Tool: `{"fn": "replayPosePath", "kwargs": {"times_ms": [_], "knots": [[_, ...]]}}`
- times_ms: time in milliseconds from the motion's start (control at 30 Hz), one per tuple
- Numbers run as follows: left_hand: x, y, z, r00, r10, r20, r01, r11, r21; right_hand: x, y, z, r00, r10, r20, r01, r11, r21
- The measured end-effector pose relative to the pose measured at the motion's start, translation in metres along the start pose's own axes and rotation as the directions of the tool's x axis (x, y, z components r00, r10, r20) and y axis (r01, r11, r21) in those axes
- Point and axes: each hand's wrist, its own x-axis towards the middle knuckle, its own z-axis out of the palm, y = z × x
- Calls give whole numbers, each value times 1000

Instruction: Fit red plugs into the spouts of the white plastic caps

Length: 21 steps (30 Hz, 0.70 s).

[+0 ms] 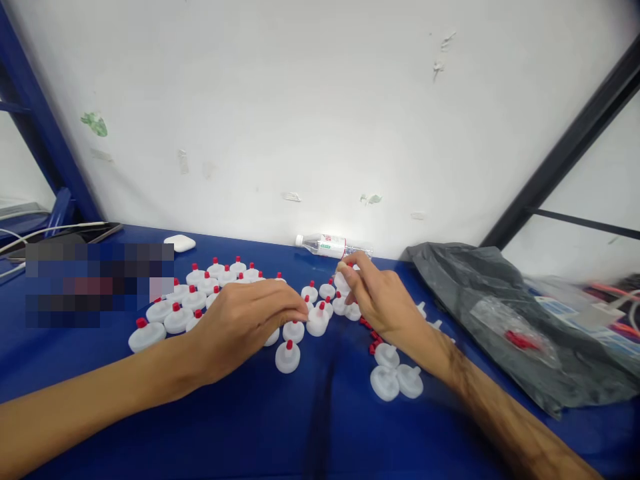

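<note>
My left hand (253, 317) is closed, its fingers pressed together beside a white round plastic piece with a red cap (317, 323). Whether the fingertips grip that piece or only touch it, I cannot tell. My right hand (377, 293) has thumb and fingers bent in a pinch close to another white piece (342, 283); what they hold is hidden. Several red-capped white pieces (177, 320) stand upright on the left, partly behind my left hand. White pieces without caps (385, 383) lie below my right wrist, near loose red caps (373, 343).
The blue tabletop (240, 427) meets a white wall. A clear bottle (333, 245) lies on its side at the back, with a white oval case (180, 243) to its left. A grey plastic bag (465, 293) at right bears a clear bag with red bits (520, 340).
</note>
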Motion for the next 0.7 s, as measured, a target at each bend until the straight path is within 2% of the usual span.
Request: {"fn": "replayPosePath", "kwargs": {"times_ms": [67, 267, 367, 467, 500, 533, 600, 667, 700], "knots": [[-3, 5, 1, 995, 99, -2, -99, 995, -19, 0, 1, 0, 1000, -12, -17, 12, 1000, -9], [-7, 27, 5, 969, 247, 13, -247, 968, -40, 1, 1, -1, 990, -73, -124, 58, 991, -121], [-10, 32, 9, 954, 294, 60, -295, 956, -3, 0, -1, -3, 998, -29, -47, 21, 985, -172], [-14, 32, 14, 941, 279, 194, -298, 951, 79, -1, -5, -4, 996, 5, 89, 10, 986, -168], [-14, 31, 16, 939, 226, 259, -261, 959, 110, -2, -6, -4, 991, -2, 132, 23, 987, -160], [-15, 30, 18, 943, 225, 246, -260, 958, 119, -2, -8, -4, 984, -17, 177, 44, 987, -153], [-15, 25, 20, 941, 171, 293, -224, 961, 159, -3, -10, -3, 966, -42, 253, 83, 985, -151], [-15, 18, 22, 932, 134, 336, -202, 963, 176, -4, -11, -4, 956, -54, 290, 102, 983, -154], [-15, 14, 23, 931, 160, 327, -224, 960, 168, -3, -11, -5, 953, -59, 297, 108, 983, -150]]}}
